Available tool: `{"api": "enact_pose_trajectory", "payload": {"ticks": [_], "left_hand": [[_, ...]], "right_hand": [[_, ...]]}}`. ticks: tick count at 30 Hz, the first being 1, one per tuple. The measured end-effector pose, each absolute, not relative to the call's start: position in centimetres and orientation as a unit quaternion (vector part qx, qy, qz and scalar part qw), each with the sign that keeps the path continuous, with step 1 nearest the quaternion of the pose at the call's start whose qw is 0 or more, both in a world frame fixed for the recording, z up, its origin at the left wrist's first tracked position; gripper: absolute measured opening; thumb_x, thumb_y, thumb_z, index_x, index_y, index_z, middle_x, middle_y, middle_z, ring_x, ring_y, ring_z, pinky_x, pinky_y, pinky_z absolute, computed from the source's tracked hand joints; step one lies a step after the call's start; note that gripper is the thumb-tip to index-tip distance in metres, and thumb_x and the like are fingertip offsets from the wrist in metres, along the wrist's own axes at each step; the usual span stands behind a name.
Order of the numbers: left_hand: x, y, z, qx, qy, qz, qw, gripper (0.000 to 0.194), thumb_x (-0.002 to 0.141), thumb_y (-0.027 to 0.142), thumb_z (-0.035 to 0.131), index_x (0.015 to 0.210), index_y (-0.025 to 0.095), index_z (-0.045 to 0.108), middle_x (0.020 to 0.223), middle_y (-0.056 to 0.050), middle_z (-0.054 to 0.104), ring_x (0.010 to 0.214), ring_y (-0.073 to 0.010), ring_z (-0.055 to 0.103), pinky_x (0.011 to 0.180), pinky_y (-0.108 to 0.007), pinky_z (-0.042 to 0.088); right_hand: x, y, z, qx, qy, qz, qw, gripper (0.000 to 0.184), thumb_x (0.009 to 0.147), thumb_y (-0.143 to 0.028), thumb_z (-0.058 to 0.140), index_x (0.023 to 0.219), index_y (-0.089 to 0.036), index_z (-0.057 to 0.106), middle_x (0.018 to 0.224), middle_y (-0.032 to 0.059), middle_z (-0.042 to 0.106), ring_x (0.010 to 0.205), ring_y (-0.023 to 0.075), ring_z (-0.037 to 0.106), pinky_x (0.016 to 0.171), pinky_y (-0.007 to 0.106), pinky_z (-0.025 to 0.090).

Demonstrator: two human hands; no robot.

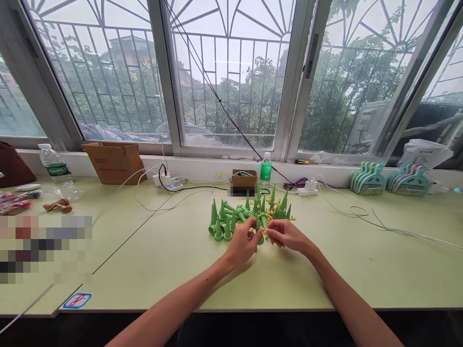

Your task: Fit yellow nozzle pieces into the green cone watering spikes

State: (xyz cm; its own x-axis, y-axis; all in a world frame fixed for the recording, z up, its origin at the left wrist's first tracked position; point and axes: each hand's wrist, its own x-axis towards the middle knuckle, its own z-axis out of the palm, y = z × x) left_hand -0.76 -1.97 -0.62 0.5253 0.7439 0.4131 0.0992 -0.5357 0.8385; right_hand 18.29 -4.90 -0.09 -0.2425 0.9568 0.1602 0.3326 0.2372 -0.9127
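Note:
My left hand (pixel 243 243) is closed around a green plastic spike (pixel 257 224), a pointed cone with a wider base, held upright just above the table. Close beside it, my right hand (pixel 288 235) pinches a small yellow plastic piece (pixel 265 232) at the spike's side. Whether the yellow piece is seated in the spike, I cannot tell. Directly behind both hands lies a pile of similar green spikes (pixel 218 229), some standing point up and others on their sides. Small yellow pieces (pixel 292 219) are scattered among them, and some stick out of spikes at the right.
Behind the pile stand a small cardboard box (pixel 244 179) and a green-labelled bottle (pixel 265 169). White cables (pixel 376 224) cross the table (pixel 361 270) at both sides. Pastel plastic hangers (pixel 368 178) stand at the back right, a larger cardboard box (pixel 115 163) at the back left.

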Motion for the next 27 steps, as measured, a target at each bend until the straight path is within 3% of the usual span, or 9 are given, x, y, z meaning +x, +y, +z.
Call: {"api": "enact_pose_trajectory", "payload": {"ticks": [7,16,21,27], "left_hand": [[-0.83,-1.90,-0.78,0.781,0.275,0.394,0.398,0.026,0.091,0.043,0.050,0.082,0.020,0.043,0.062,0.004,0.052,0.039,-0.0071,0.049,0.038,-0.018,0.034],[-0.79,-1.89,-0.78,0.783,0.278,0.392,0.394,0.027,0.090,0.045,0.050,0.081,0.020,0.043,0.064,0.004,0.054,0.038,-0.0071,0.049,0.038,-0.019,0.032],[-0.87,-1.97,-0.53,0.777,0.273,0.405,0.398,0.027,0.089,0.044,0.051,0.081,0.019,0.045,0.077,0.001,0.058,0.041,-0.0057,0.051,0.038,-0.018,0.033],[-0.85,-1.91,-0.61,0.785,0.271,0.397,0.391,0.024,0.091,0.041,0.049,0.082,0.019,0.044,0.075,0.002,0.057,0.040,-0.0062,0.051,0.039,-0.019,0.034]], "right_hand": [[18.47,-4.75,-0.42,-0.477,-0.686,0.388,0.390,0.044,0.086,-0.057,0.054,0.070,-0.017,0.054,0.055,-0.0011,0.057,0.041,0.0077,0.044,0.042,0.021,0.034],[18.58,-4.48,-0.78,-0.485,-0.693,0.378,0.376,0.048,0.090,-0.058,0.047,0.064,-0.018,0.051,0.046,-0.0031,0.051,0.038,0.0076,0.040,0.042,0.022,0.032],[18.65,-4.50,-0.73,-0.474,-0.689,0.385,0.391,0.039,0.088,-0.054,0.054,0.074,-0.017,0.055,0.053,-0.0024,0.057,0.039,0.0076,0.043,0.042,0.021,0.033],[18.69,-4.59,-0.69,-0.465,-0.692,0.391,0.390,0.035,0.086,-0.051,0.058,0.081,-0.017,0.056,0.054,-0.0027,0.057,0.041,0.0075,0.043,0.043,0.021,0.034]]}}
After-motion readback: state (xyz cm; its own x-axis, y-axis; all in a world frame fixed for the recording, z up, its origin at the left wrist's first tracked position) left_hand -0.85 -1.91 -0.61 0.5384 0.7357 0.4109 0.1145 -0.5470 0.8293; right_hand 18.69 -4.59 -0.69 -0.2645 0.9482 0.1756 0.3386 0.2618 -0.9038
